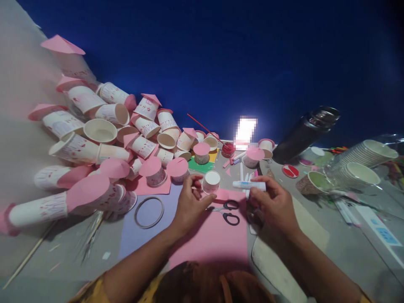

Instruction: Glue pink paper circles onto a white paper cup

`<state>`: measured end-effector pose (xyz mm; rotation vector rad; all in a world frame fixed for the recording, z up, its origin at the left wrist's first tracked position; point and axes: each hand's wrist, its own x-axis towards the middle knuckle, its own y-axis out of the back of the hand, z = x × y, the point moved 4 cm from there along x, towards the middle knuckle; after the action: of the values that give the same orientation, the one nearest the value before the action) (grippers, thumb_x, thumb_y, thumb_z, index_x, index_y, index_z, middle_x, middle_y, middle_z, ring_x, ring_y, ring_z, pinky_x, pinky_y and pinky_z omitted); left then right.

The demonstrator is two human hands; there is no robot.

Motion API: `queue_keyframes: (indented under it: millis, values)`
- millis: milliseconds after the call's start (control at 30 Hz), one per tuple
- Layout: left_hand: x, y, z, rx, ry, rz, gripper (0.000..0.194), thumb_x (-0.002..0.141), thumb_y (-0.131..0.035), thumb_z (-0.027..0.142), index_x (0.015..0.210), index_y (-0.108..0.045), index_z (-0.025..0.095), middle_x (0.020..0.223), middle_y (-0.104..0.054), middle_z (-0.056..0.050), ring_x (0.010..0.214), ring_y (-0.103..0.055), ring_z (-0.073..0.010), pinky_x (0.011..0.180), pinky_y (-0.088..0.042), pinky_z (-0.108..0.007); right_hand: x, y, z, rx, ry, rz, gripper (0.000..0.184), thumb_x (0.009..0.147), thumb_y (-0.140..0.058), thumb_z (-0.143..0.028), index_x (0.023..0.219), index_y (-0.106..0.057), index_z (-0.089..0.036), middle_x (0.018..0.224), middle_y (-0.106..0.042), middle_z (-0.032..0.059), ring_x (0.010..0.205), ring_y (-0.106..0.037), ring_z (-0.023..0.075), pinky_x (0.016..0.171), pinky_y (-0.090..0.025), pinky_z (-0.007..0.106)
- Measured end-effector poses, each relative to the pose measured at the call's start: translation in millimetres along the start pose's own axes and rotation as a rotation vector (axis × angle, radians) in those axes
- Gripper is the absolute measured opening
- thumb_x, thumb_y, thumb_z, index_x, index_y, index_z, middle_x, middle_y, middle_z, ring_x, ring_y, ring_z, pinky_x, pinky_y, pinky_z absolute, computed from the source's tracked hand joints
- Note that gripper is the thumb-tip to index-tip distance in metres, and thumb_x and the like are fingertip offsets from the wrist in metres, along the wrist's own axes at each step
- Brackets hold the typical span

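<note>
My left hand is closed around a small white paper cup, whose round end faces up toward me. Between the thumb and fingers of my right hand is a white tube with blue lettering. It lies almost level, its narrow end pointing left at the cup, with a gap between them. Below the cup, black-handled scissors rest on a pink paper sheet. Whether the tube is a glue or a marker I cannot tell.
Many decorated paper cups with pink paper tops crowd the left. A purple sheet bears a round ring. A lit phone screen, dark flask, red pot and stacked cups stand behind and right.
</note>
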<state>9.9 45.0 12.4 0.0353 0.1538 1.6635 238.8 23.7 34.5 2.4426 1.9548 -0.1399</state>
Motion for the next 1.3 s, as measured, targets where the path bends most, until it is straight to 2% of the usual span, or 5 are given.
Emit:
queue_keyframes:
  millis: [200,400,967,1133,1300]
  values:
    - [39,-4.9,-13,0.312,-0.281,-0.112,0.078,0.067,-0.081,0.019,0.14,-0.055,0.028,0.14,-0.055,-0.011,0.134,-0.047,-0.0338,0.115,-0.038,-0.055,38,-12,-9,-0.307,0.228,-0.1,0.03,0.083,-0.074,-0.043,0.102,-0.076,-0.02,0.072,-0.066,-0.0007,0.059,-0.055,0.0135,0.055,-0.046,0.025]
    - [45,-14.0,-12,0.306,-0.218,-0.2,0.058,0.07,-0.078,0.02,0.128,-0.068,0.022,0.121,-0.065,-0.01,0.12,-0.059,-0.031,0.109,-0.046,-0.05,42,-32,-10,-0.482,0.471,-0.218,0.022,0.092,-0.065,-0.037,0.106,-0.073,-0.023,0.11,-0.072,0.0079,0.094,-0.068,0.0224,0.073,-0.057,0.032]
    - [30,-23.3,9,0.679,-0.427,-0.307,0.037,0.071,-0.08,0.029,0.108,-0.075,0.024,0.095,-0.062,-0.005,0.102,-0.056,-0.0302,0.091,-0.042,-0.046,12,-49,-36,-0.603,0.935,-0.433,0.011,0.1,-0.059,-0.024,0.11,-0.065,-0.024,0.1,-0.074,0.0073,0.093,-0.07,0.0222,0.082,-0.056,0.036]
    - [21,-24.7,10,0.701,-0.608,-0.302,0.047,0.079,-0.08,0.046,0.117,-0.069,0.022,0.103,-0.063,-0.007,0.105,-0.055,-0.03,0.093,-0.039,-0.046,26,-50,-44,-0.646,0.858,-0.363,0.01,0.098,-0.061,-0.027,0.105,-0.067,-0.022,0.098,-0.074,0.0065,0.09,-0.069,0.0219,0.08,-0.054,0.033]
    - [17,-24.4,14,0.612,-0.609,-0.288,0.045,0.074,-0.084,0.033,0.114,-0.068,0.021,0.106,-0.066,-0.007,0.108,-0.058,-0.029,0.095,-0.04,-0.045,48,-35,-40,-0.634,0.55,-0.252,0.016,0.095,-0.062,-0.035,0.095,-0.069,-0.021,0.084,-0.071,0.002,0.071,-0.062,0.0174,0.067,-0.048,0.029]
